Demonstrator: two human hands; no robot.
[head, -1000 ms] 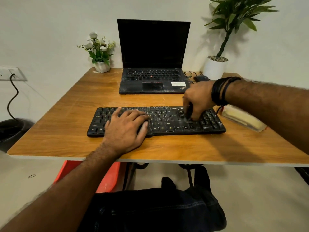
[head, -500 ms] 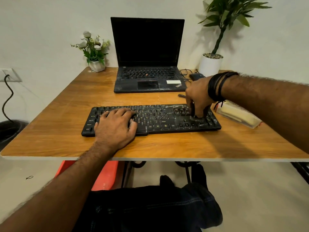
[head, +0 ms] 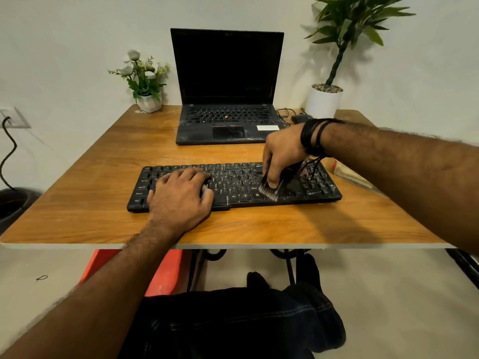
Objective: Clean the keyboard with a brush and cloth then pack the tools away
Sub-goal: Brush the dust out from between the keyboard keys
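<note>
A pale wall backs a wooden table (head: 77,193), seen from the head camera looking forward and down. At the far edge stand an open laptop (head: 226,99) with a dark screen, a small white pot of flowers (head: 145,81) to its left and a taller potted plant (head: 334,73) to its right. A wall socket (head: 13,117) with a black cable sits at the far left.

The black keyboard (head: 238,182) lies near the front edge, its long axis running left to right across the person's body. The left hand (head: 181,198) rests flat on its left third, fingers relaxed and spread over the keys, apparently steadying the board. The right hand (head: 282,154) is curled round a small brush (head: 272,189), which it holds with the bristles pointing down and toward the person, touching the lower key rows right of centre. Pale dust shows on the keys at the right end, beyond the brush.

A pale flat object (head: 350,174), possibly the cloth or a tool pack, lies on the table just right of the keyboard, partly hidden by the right forearm; I cannot tell which it is.

Judging from this, brushing is under way. The right hand is the nearer to the unswept right end, so the next strokes would likely run along the long axis that way.
</note>
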